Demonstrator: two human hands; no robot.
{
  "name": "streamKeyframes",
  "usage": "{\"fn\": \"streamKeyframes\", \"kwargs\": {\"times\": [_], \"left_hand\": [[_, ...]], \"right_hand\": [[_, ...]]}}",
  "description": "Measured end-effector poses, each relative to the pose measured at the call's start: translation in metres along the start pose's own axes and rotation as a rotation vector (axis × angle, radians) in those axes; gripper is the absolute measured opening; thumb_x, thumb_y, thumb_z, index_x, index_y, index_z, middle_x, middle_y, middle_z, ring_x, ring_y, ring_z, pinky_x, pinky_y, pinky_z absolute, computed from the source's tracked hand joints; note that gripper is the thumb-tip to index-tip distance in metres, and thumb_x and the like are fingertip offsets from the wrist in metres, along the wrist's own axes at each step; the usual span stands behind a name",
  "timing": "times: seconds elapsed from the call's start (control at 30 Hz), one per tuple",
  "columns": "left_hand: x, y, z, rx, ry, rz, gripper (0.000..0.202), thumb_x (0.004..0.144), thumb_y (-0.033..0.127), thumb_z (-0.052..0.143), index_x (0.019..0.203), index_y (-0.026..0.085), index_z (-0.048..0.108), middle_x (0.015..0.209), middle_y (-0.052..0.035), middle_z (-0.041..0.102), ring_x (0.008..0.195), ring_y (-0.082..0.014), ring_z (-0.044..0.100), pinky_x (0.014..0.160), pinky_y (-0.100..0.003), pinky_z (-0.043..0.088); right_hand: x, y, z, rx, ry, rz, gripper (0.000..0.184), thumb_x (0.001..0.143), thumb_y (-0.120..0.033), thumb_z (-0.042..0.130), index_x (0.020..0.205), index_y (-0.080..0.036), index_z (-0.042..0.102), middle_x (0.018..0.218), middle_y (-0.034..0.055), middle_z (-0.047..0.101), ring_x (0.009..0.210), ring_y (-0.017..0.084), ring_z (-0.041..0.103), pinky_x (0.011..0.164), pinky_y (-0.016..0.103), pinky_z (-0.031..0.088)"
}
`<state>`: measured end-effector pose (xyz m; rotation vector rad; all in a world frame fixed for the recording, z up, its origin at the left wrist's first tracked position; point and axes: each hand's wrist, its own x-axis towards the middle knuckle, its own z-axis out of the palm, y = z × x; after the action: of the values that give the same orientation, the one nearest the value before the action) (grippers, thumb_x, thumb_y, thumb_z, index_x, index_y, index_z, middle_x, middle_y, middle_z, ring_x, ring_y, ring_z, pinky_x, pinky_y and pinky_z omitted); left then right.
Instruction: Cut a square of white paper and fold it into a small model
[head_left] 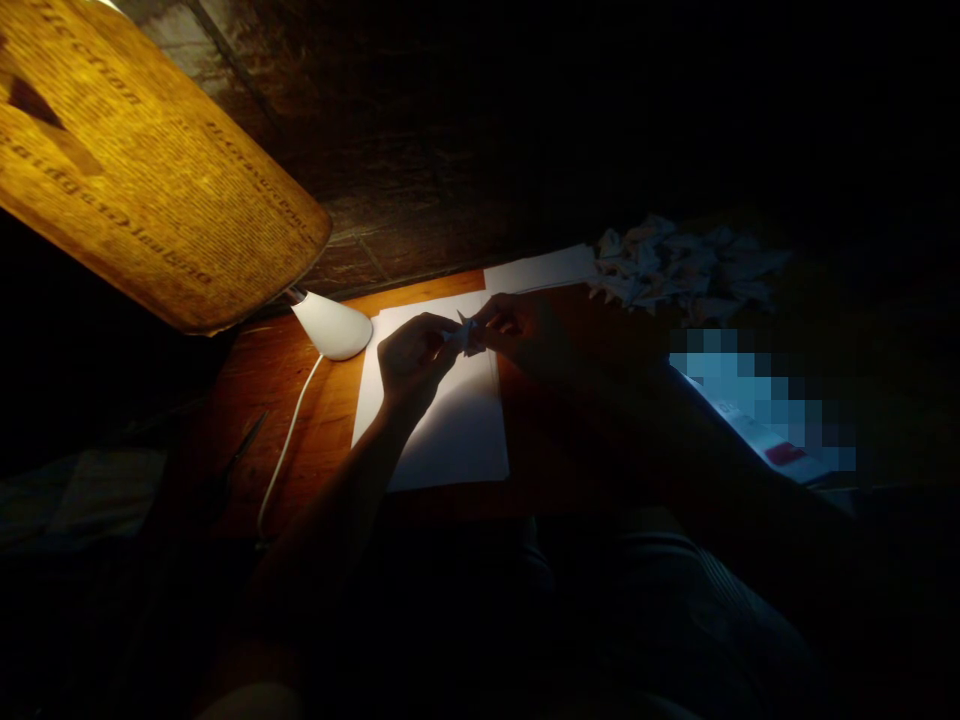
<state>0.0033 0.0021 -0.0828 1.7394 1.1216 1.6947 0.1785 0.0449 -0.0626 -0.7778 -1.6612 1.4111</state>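
Between my two hands is a small piece of folded white paper (470, 338) with pointed tips, like an origami figure. My left hand (412, 355) pinches its left side, and my right hand (517, 325) pinches its right side. Both hands are in shadow, so the finer folds cannot be made out. Beneath them a stack of white paper sheets (457, 450) lies on the wooden table (300, 470). More white paper (540, 270) lies behind my right hand, reaching toward a heap of folded paper figures (675, 265).
A table lamp with a printed yellow shade (165, 170) and white base (334, 325) stands at the left, its white cord (289, 440) running forward. Scissors (240, 450), dimly seen, lie left of the cord. A lit screen (750, 410), partly blurred out, is at the right.
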Motion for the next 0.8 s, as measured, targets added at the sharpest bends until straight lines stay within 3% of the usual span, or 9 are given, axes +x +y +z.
{"fn": "streamKeyframes", "kwargs": {"times": [0.47, 0.63, 0.8], "left_hand": [[0.001, 0.001, -0.001, -0.006, 0.003, -0.032, 0.019, 0.079, 0.030, 0.085, 0.085, 0.020, 0.071, 0.075, 0.0000, 0.072, 0.066, -0.0120, 0.070, 0.062, -0.026, 0.060], [0.002, -0.001, -0.001, -0.022, 0.027, -0.009, 0.017, 0.079, 0.028, 0.086, 0.085, 0.021, 0.072, 0.074, 0.0008, 0.072, 0.065, -0.0110, 0.068, 0.062, -0.025, 0.058], [0.004, 0.001, -0.001, 0.003, 0.048, 0.001, 0.017, 0.076, 0.026, 0.087, 0.082, 0.020, 0.073, 0.075, 0.0004, 0.071, 0.069, -0.0109, 0.068, 0.063, -0.023, 0.057]], "right_hand": [[-0.002, -0.002, 0.004, -0.108, 0.059, -0.056, 0.020, 0.083, -0.042, 0.081, 0.081, -0.025, 0.071, 0.079, 0.0022, 0.076, 0.077, 0.019, 0.070, 0.064, 0.031, 0.054], [-0.006, -0.010, 0.002, -0.182, 0.050, -0.112, 0.025, 0.081, -0.047, 0.082, 0.082, -0.025, 0.070, 0.090, 0.0041, 0.077, 0.081, 0.021, 0.069, 0.069, 0.035, 0.056], [-0.002, 0.002, 0.003, -0.146, 0.075, -0.199, 0.033, 0.080, -0.053, 0.081, 0.078, -0.024, 0.067, 0.090, 0.0044, 0.075, 0.076, 0.019, 0.069, 0.070, 0.034, 0.057]]}}
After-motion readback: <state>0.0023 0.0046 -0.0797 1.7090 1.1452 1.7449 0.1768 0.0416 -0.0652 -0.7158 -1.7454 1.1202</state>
